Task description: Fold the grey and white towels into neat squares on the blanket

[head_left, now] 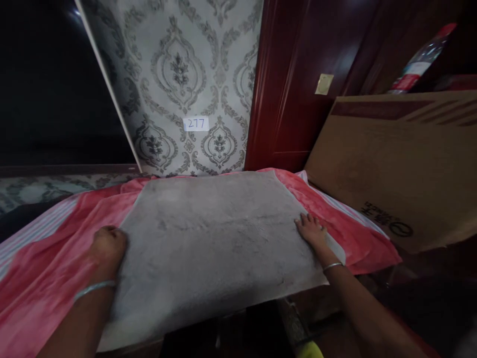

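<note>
A grey towel [219, 238] lies spread flat over a red and pink cloth [44, 268] that covers a table. My left hand [108, 246] rests at the towel's left edge with its fingers curled under, closed on that edge. My right hand [312, 231] lies flat on the towel's right edge, fingers stretched out and apart. Both wrists wear a thin silver bangle.
A large cardboard sheet [395, 164] leans at the right, with a plastic bottle [421, 59] behind it. Patterned grey wallpaper carries a small label reading 277 [196, 123]. A dark red wooden door [298, 84] stands behind. Something yellow [309, 350] shows below the table's front edge.
</note>
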Motion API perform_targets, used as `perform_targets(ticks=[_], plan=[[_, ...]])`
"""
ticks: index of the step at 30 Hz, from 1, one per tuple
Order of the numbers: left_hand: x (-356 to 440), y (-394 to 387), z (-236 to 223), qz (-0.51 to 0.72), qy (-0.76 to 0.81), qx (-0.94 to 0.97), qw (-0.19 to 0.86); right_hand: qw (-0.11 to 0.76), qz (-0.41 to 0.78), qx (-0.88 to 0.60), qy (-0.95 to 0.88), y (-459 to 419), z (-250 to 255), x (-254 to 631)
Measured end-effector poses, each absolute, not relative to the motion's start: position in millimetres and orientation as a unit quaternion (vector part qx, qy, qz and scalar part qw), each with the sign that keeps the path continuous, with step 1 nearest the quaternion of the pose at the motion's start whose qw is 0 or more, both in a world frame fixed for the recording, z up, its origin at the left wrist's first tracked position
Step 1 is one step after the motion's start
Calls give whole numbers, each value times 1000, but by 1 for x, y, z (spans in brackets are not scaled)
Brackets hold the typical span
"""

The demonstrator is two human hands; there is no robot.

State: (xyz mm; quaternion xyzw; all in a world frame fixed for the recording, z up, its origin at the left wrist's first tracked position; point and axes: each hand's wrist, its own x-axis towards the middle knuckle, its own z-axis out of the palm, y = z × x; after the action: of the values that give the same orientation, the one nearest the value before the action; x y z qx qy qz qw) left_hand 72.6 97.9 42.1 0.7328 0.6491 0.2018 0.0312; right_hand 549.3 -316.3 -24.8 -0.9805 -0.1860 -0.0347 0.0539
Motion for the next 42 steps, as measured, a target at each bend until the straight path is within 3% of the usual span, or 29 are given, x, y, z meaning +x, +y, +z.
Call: perform_targets(ticks=[4, 10, 14, 25, 34, 42], plan=[[98, 94, 47, 240, 570, 784, -54, 73, -65, -970, -222, -276, -13, 543], [172, 72, 37, 65, 388, 919, -30, 73, -15, -925, -373, -212, -1, 523], [187, 61, 22, 34, 370, 927, -49, 70, -4, -917, -394, -204, -8, 520], [107, 104, 30, 44, 485, 872, -40, 45, 10, -971, -234, -310, -11, 574], [90, 80, 37, -4, 509, 861, -12, 26, 17, -978, -208, -354, -18, 558], [38, 63, 7, 6, 500, 866, -5, 37, -51, -945, -321, -381, -40, 520]])
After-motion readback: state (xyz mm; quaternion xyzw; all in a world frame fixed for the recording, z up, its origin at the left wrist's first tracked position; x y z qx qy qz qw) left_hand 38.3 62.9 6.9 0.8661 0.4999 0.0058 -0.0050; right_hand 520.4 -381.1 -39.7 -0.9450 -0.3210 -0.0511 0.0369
